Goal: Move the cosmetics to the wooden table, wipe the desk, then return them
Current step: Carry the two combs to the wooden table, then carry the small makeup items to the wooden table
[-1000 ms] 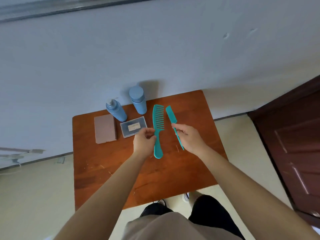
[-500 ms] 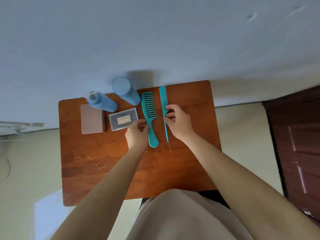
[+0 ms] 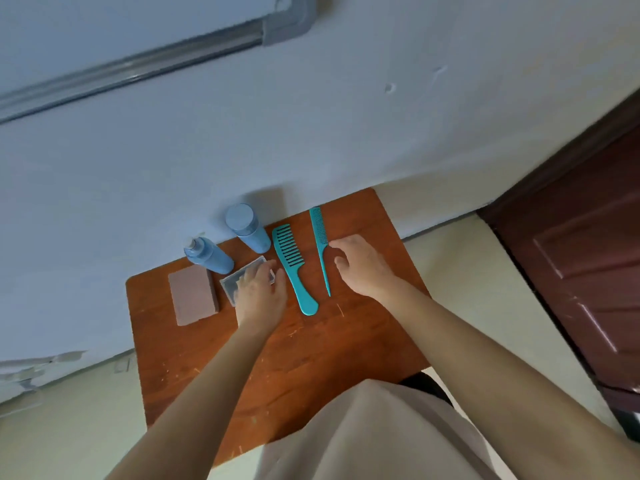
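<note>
On the wooden table (image 3: 311, 358), along the wall side, lie a wide-tooth teal comb (image 3: 292, 268) and a thin teal tail comb (image 3: 320, 242), side by side and flat. Left of them are a small clear case (image 3: 230, 284), a pinkish-brown box (image 3: 192, 294), a blue pump bottle (image 3: 207, 259) and a blue capped bottle (image 3: 247, 228). My left hand (image 3: 261, 289) covers the clear case, thumb at its right edge and fingers over its top. My right hand (image 3: 363, 268) hovers just right of the tail comb, fingers loosely curled, holding nothing.
The table stands against a pale blue wall (image 3: 311, 133). A dark brown door (image 3: 581, 254) is at the right. Pale floor (image 3: 467, 271) surrounds the table. My body in a beige garment (image 3: 374, 434) is at the table's near edge.
Both combs were set down flat near the wall. My left hand left the wide comb and moved left onto the clear case. My right hand let go of the tail comb.
</note>
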The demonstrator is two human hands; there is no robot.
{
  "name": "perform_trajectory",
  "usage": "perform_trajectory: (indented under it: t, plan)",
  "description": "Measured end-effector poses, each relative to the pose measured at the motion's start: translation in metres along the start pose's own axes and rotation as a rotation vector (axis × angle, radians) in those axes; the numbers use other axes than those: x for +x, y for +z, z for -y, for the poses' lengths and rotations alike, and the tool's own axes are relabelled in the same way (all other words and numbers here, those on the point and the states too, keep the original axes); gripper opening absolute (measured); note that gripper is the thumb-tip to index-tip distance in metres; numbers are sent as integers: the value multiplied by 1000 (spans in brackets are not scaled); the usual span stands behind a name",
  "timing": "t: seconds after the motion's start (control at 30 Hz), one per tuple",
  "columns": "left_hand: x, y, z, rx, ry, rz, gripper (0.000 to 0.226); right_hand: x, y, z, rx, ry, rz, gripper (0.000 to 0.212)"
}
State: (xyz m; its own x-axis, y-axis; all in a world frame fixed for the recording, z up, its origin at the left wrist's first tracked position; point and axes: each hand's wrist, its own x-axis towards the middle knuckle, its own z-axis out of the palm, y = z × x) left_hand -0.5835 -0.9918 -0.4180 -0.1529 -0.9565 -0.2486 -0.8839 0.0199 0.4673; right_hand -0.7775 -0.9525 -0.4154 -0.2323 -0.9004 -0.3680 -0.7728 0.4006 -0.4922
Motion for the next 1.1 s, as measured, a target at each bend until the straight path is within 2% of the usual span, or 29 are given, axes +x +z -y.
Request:
perform_trajectory:
  t: [0.2, 0.37, 0.6, 0.77, 0.9, 1.1]
  plan:
    - [-26, -21, 2, 285, 300, 10, 58, -99, -1, -21, -119, 185, -315, 51]
    - [-59, -21, -23, 272, 513, 31, 60, -181, 5, -43, -186, 356, -480, 54]
    - [-152, -5, -133, 212, 991, 48, 59, -327, -15, -85, -207, 599, -738, 57]
    - [-276, 20, -201, 154, 1298, 83, 59, -472, 3, -130, -196, 771, -939, 56]
    - [-407, 55, -230, 114, 1470, 132, 61, -609, 35, -165, -165, 896, -1088, 58]
    - [-618, 113, -248, 49, 1712, 255, 64, -820, 95, -210, -156, 1142, -1169, 62]
